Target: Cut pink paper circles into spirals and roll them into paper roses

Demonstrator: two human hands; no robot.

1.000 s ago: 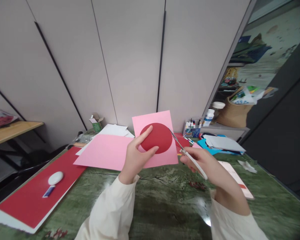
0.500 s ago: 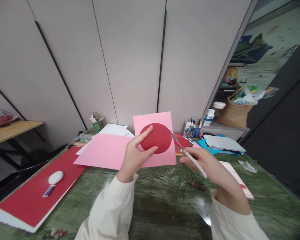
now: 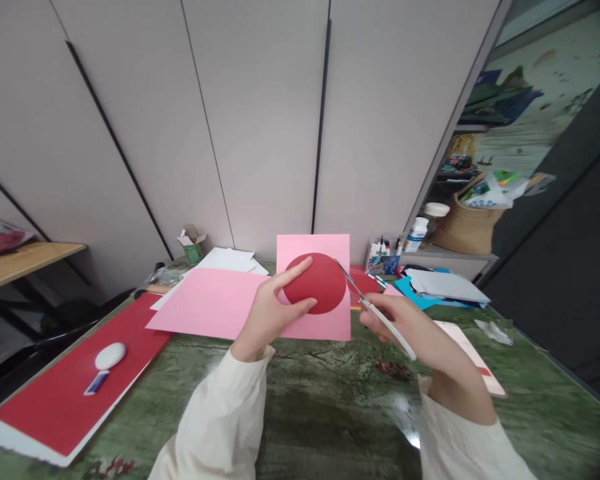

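My left hand [image 3: 266, 313] pinches a pink paper square [image 3: 325, 250] with a red paper circle [image 3: 320, 283] laid on it, thumb and forefinger pressed on the circle's left side. The sheet is held upright above the green table [image 3: 330, 400]. My right hand [image 3: 400, 320] grips white-handled scissors [image 3: 367, 300]. Their blades point up and left, touching the pink sheet's right edge close to the circle.
A large pink sheet [image 3: 205, 303] lies behind my left hand. A red sheet [image 3: 65, 393] at the left carries a white oval object [image 3: 111, 356]. White papers, a small green box [image 3: 193, 248], a pen holder [image 3: 383, 257], blue papers [image 3: 430, 287] and a woven basket [image 3: 467, 227] stand at the back.
The pink square with the red circle has turned clockwise in my left hand and shifted slightly right. The scissors stay at its right edge.
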